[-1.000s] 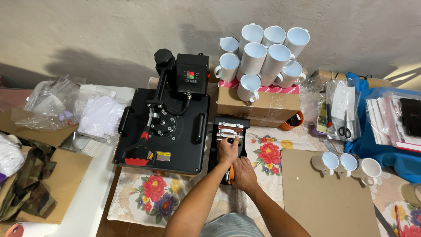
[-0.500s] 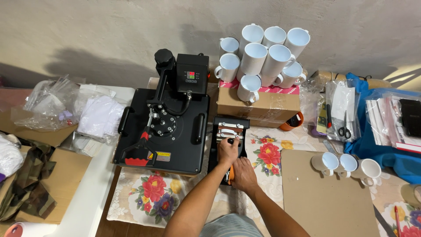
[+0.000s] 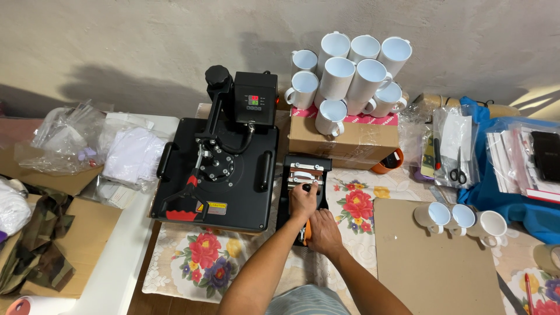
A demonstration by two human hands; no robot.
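Black steel frames the work: a small mug press (image 3: pixel 304 189) sits on the flowered cloth (image 3: pixel 201 256) just right of the large flat heat press (image 3: pixel 219 175). The left hand (image 3: pixel 302 201) rests on the white mug clamped in the cradle, fingers curled over it; the right hand (image 3: pixel 322 233) grips the orange-tipped lever (image 3: pixel 307 231) at the near end. Judging by this, the clamping step is in hand, and the lever needs a steady swing with the left fingers kept out of the cradle. Room is tight: flat press touching on the left, cardboard box (image 3: pixel 344 137) of stacked white mugs (image 3: pixel 350 73) behind, brown board (image 3: pixel 431 256) to the right.
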